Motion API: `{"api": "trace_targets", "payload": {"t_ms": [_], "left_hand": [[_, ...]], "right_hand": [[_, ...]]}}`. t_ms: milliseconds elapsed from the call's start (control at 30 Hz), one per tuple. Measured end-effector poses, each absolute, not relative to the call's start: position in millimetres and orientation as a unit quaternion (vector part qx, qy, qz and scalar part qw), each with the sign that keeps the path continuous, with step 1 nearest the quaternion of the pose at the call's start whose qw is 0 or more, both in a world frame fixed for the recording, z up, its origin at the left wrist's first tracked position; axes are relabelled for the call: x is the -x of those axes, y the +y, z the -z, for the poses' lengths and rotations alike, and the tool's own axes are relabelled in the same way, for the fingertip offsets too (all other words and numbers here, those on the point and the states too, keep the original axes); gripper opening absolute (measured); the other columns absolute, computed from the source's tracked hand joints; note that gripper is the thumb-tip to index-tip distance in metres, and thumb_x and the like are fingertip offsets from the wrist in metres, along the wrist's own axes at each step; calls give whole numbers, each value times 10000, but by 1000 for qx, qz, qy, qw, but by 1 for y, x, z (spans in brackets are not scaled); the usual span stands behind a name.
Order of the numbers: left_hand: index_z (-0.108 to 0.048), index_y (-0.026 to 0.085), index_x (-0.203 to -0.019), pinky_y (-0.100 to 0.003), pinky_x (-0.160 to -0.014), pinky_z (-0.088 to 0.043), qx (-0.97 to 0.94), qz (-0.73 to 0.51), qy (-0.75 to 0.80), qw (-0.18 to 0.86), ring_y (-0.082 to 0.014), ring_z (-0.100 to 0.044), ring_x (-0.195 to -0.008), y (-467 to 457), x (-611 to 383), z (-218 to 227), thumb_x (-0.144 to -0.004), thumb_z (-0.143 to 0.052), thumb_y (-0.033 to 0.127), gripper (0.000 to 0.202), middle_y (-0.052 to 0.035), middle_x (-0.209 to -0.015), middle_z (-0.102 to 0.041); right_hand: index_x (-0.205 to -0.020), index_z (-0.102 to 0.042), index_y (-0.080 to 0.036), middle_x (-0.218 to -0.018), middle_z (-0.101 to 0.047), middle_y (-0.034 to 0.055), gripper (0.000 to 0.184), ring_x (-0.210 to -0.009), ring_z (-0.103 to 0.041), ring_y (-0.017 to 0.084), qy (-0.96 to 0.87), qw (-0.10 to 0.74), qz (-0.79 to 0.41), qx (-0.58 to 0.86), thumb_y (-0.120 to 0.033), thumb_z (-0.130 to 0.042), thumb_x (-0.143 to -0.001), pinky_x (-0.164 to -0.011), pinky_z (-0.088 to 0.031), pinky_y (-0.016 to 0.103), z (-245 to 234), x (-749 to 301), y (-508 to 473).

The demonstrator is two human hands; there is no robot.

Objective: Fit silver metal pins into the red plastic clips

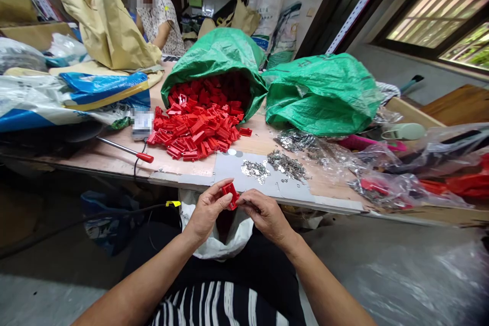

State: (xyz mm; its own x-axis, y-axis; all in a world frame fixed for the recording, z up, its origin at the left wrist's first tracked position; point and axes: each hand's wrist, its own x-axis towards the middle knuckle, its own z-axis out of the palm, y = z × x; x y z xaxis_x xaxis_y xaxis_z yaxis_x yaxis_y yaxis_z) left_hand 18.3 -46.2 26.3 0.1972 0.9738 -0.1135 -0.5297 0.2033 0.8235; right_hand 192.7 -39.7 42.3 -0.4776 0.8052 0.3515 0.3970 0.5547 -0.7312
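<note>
A small red plastic housing [231, 195] is held up just off the table's front edge. Thumb and fingers of my left hand [208, 211] pinch it from the left side. My right hand [269, 216] meets its right edge with closed fingertips; whether a small part sits between them is hidden. Below both hands hangs an open white sack [219, 249]. On the table beyond them lie a patch of small shiny metal pieces [255, 170] and a darker heap of small metal parts [287, 165]. A big pile of red plastic housings [198, 130] spills from a green sack [225, 46].
Another green sack [321, 94] stands right of the pile. Clear plastic bags [405, 188] crowd the table's right end. A red-handled rod [132, 152] pokes out at the left, near blue and white sacking [76, 97]. Across the table sits another person [160, 20].
</note>
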Motion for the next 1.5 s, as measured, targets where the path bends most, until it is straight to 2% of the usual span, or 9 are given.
{"api": "trace_targets", "payload": {"t_ms": [133, 267, 433, 567, 733, 900, 1000, 1267, 1500], "left_hand": [[-624, 209, -1175, -268, -797, -444, -331, -535, 335, 701, -155, -594, -867, -47, -19, -27, -752, -701, 289, 438, -38, -960, -679], [-612, 203, -1164, -282, -809, -448, -335, -529, 332, 706, -171, -604, -890, -46, -19, -27, -762, -690, 297, 420, -43, -937, -681], [-579, 224, -1074, -279, -797, -470, -390, -544, 355, 653, -166, -606, -900, -36, -16, -24, -716, -721, 255, 386, -44, -1060, -647], [-567, 231, -1003, -286, -812, -461, -502, -543, 412, 533, -163, -609, -863, -22, -12, -18, -705, -711, 202, 332, -27, -1004, -650], [-638, 256, -994, -298, -819, -446, -581, -509, 467, 431, -180, -606, -821, -5, -11, -11, -675, -707, 171, 336, 3, -881, -672], [-689, 279, -1039, -318, -833, -454, -601, -472, 487, 423, -203, -621, -842, 6, -12, -7, -651, -711, 170, 404, -5, -938, -708], [-687, 293, -1074, -337, -872, -453, -614, -463, 481, 420, -219, -631, -908, 9, -11, -5, -655, -711, 168, 438, -13, -1004, -715], [-685, 298, -1082, -345, -889, -450, -627, -449, 476, 422, -225, -642, -929, 11, -7, -4, -661, -721, 176, 440, -14, -1036, -714], [-694, 282, -1040, -304, -825, -465, -638, -441, 480, 411, -208, -646, -868, 10, -8, -6, -676, -689, 136, 393, -8, -990, -716]], "right_hand": [[-967, -615, -210, -872, -639, 43, 107, -766, -583, 152, -774, 348, -332, 412, -257, -568, -884, -703, -473, 265, -41, -194, -41], [-1033, -585, -209, -834, -619, 12, 186, -662, -524, 123, -745, 339, -352, 454, -288, -589, -864, -633, -448, 242, -42, -198, -40], [-1192, -550, -214, -971, -592, 59, 286, -870, -562, 169, -758, 336, -311, 465, -279, -465, -927, -791, -469, 302, -42, -200, -33], [-1150, -611, -222, -881, -564, 60, 279, -845, -561, 176, -777, 319, -255, 479, -234, -454, -919, -767, -474, 304, -39, -196, -23], [-1097, -618, -214, -918, -645, 48, 244, -840, -595, 172, -779, 288, -236, 505, -195, -513, -877, -765, -457, 301, -36, -192, -14], [-984, -654, -210, -885, -672, 38, 174, -803, -609, 162, -787, 262, -233, 508, -202, -525, -867, -703, -456, 275, -30, -194, -6], [-967, -665, -206, -903, -670, 48, 171, -831, -609, 162, -797, 263, -238, 489, -185, -526, -870, -729, -460, 280, -28, -195, -2], [-981, -660, -194, -935, -654, 62, 178, -887, -603, 174, -811, 240, -225, 483, -151, -520, -880, -789, -471, 305, -29, -194, 0], [-955, -650, -193, -911, -628, 80, 169, -850, -615, 200, -811, 152, -176, 536, -146, -502, -889, -732, -471, 302, -41, -177, -6]]}}
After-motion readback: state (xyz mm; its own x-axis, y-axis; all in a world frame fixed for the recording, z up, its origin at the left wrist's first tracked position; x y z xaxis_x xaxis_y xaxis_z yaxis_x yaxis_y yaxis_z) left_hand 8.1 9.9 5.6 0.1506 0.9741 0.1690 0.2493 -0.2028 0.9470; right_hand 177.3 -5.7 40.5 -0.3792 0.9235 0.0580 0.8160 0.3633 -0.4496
